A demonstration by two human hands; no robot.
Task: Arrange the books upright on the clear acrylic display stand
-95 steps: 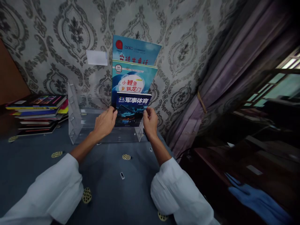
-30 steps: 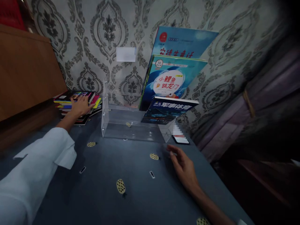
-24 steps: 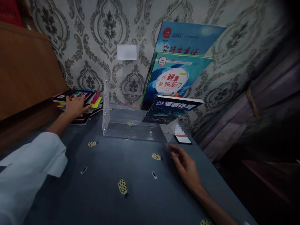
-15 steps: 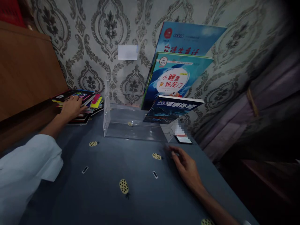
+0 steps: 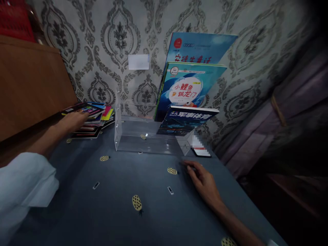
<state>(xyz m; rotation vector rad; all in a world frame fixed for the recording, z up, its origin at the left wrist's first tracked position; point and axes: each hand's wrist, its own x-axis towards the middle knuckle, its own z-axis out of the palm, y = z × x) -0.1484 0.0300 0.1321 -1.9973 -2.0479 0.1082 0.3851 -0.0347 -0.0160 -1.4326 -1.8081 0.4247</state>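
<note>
My left hand (image 5: pixel 75 122) is at the near edge of a stack of books on the left, against the top dark book (image 5: pixel 91 110); its fingertips are blurred and partly hidden, so its grip does not show. My right hand (image 5: pixel 202 179) rests on the blue tablecloth (image 5: pixel 115 218), fingers loosely bent and apart, holding nothing. Ahead of it stands a clear acrylic book rack (image 5: pixel 151 145) in steps. On the rack's right side lean a dark blue book (image 5: pixel 188 119), a turquoise book (image 5: pixel 189 85) and a taller blue book (image 5: pixel 202 44).
A phone (image 5: pixel 201 150), partly pixelated, lies right of the rack. A wooden cabinet (image 5: pixel 30 82) stands at the left, with a red basket (image 5: pixel 16 22) on top. Patterned wallpaper (image 5: pixel 120 34) with a white switch plate (image 5: pixel 138 62) rises behind. A curtain (image 5: pixel 266 112) hangs at the right.
My left hand has slid from the top of the stack to its near edge, its fingers no longer spread over the cover. My right hand stays almost still. The view has tilted up slightly.
</note>
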